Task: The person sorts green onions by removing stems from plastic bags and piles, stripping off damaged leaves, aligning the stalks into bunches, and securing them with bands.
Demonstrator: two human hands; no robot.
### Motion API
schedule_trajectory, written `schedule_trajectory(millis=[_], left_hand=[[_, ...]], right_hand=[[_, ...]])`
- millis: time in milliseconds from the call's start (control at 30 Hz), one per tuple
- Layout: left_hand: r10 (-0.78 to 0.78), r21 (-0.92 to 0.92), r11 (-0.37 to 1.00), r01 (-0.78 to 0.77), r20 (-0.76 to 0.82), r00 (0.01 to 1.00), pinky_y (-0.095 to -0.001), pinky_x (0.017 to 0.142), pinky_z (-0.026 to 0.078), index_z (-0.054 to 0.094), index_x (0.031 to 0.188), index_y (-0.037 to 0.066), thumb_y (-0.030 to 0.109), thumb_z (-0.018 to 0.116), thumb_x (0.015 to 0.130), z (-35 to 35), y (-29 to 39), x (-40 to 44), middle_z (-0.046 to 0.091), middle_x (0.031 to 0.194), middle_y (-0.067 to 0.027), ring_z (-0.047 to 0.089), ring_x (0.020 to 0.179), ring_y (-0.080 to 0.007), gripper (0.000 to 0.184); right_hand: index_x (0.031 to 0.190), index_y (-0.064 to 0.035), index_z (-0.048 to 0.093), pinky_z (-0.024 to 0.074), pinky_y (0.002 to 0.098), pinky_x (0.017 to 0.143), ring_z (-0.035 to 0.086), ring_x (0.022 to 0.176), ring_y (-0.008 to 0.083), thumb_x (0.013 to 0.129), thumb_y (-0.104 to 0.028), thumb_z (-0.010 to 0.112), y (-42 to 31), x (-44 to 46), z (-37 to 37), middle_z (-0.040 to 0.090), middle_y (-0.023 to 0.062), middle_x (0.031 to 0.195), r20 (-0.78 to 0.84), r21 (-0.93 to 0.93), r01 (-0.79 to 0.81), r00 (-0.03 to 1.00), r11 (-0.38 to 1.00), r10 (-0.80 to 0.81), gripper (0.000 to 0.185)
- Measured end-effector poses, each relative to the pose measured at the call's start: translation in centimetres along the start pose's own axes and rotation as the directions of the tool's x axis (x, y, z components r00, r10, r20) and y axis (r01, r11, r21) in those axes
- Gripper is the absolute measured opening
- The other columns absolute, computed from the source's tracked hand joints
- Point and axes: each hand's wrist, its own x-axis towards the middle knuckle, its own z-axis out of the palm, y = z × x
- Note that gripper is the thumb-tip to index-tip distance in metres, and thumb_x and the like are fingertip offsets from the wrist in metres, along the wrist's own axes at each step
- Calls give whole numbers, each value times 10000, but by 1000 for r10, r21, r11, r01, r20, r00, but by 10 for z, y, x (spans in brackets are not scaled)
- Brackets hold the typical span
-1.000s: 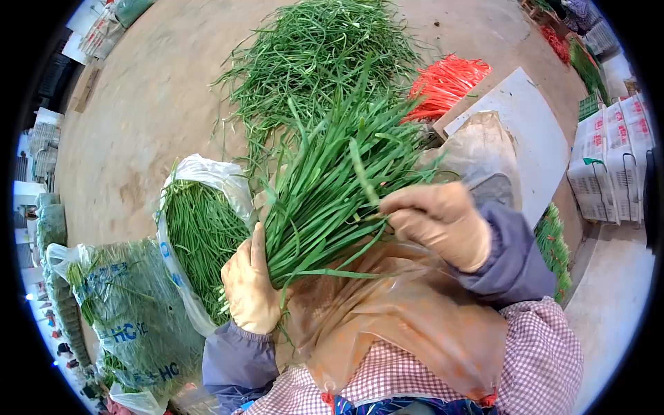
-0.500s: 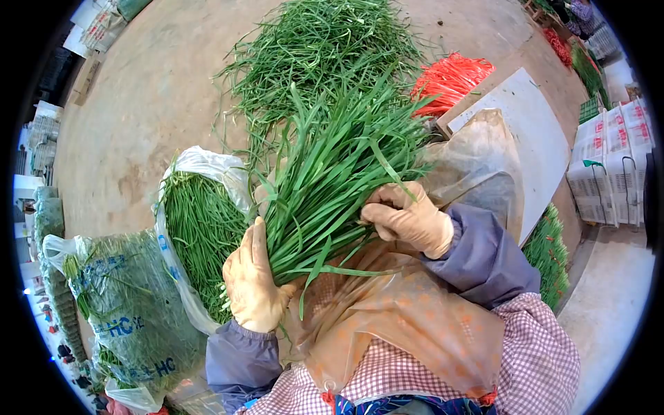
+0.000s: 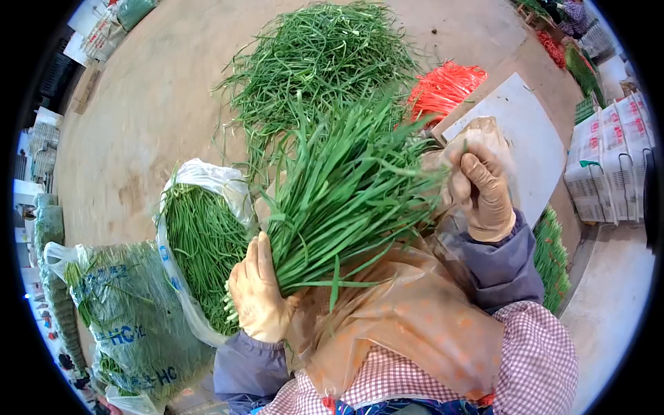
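A thick bunch of garlic chives (image 3: pixel 353 187) lies across my lap, its pale cut ends pointing left and its leaves fanning up and right. My left hand (image 3: pixel 259 290), in a pale glove, is wrapped round the stem end; the thumb and palm are partly hidden by the chives. Right of the leaf tips, my gloved right hand (image 3: pixel 481 187) is raised with its fingers pinched together. A bit of green leaf shows at its fingertips, and blurred leaves trail close by. Under the bunch spreads a brownish plastic apron (image 3: pixel 408 304).
Left stands an open plastic bag (image 3: pixel 207 169) of chives, beside a wrapped bag (image 3: pixel 145 332). Ahead lies a loose chive heap (image 3: pixel 325 62). Red ties (image 3: pixel 446 86) sit by a white board (image 3: pixel 522 131). White crates (image 3: pixel 609 159) stand right; another person (image 3: pixel 574 17) is far off.
My right hand has moved from the middle of the bunch out to the right and up, still pinched. The left hand keeps its hold on the stems, and the leaves have spread rightward.
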Motion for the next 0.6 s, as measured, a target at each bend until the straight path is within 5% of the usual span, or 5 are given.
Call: schedule_trajectory(millis=[167,267,333,500,600], left_hand=[[-23,34,999,24,-26,999,-490,1022,352,257,1484,-37,246,870,571,4,11,-4,448,1405,-248,482,1204,-410,1135],[-32,45,998,33,-30,999,-485,1029,347,257,1485,-32,219,870,549,6,12,-7,448,1403,-249,477,1212,-410,1147],[-28,58,998,29,-20,999,-482,1029,347,255,1487,-30,207,870,537,4,13,-7,446,1404,-250,477,1212,-409,1156],[-12,99,995,17,-45,999,-524,1045,318,232,1491,-30,196,839,556,11,14,-14,419,1417,-264,451,1234,-426,1138],[-14,67,998,15,-23,1000,-525,1049,315,227,1493,-24,179,826,550,11,13,-15,410,1424,-268,446,1244,-428,1135]], right_hand=[[1081,-1,664,476,247,605,586,664,108,970,-250,617,-16,4,21,668,65,785,-151,-513,222,928,829,-342,277],[1024,5,679,511,324,642,640,705,220,943,-337,642,-15,9,23,673,131,796,143,-753,210,977,623,-156,354],[970,-15,678,519,393,681,657,761,361,908,-400,657,-7,11,40,656,208,804,265,-940,266,964,214,-30,391],[975,-21,685,508,348,630,639,657,285,934,-289,653,28,20,30,660,144,737,263,-871,286,958,400,-113,273],[952,-37,693,472,293,568,592,605,162,959,-228,629,41,27,11,638,47,671,164,-739,325,936,589,-310,201]])
